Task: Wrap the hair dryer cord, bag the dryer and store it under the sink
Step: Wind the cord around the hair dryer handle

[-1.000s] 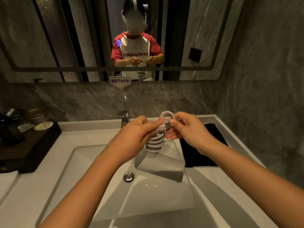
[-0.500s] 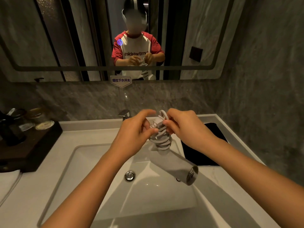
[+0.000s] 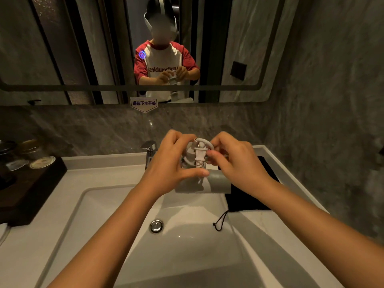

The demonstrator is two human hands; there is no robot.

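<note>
Head view: cord wrap near finished, bagging and storing not begun.
Left hand [image 3: 172, 163] closed round the dryer [image 3: 216, 182], thumb across the barrel, held above the sink [image 3: 116, 215]. Cord [image 3: 200, 163] coiled on the handle between the hands; plug [image 3: 200, 151] on top of the coil, end loop apparently being tucked. Right hand [image 3: 234, 161] pinches the cord at the plug with its fingertips. Bag [image 3: 249, 196] flat and empty under the right wrist, drawstring over the sink edge. Left to do, by my reading: secure plug, bag dryer, stow below.

Dryer [image 3: 216, 183] held above sink [image 3: 116, 204]. Bag [image 3: 249, 200] on counter to its right. Tray [image 3: 31, 190] far left; faucet [image 3: 150, 150] behind.
</note>
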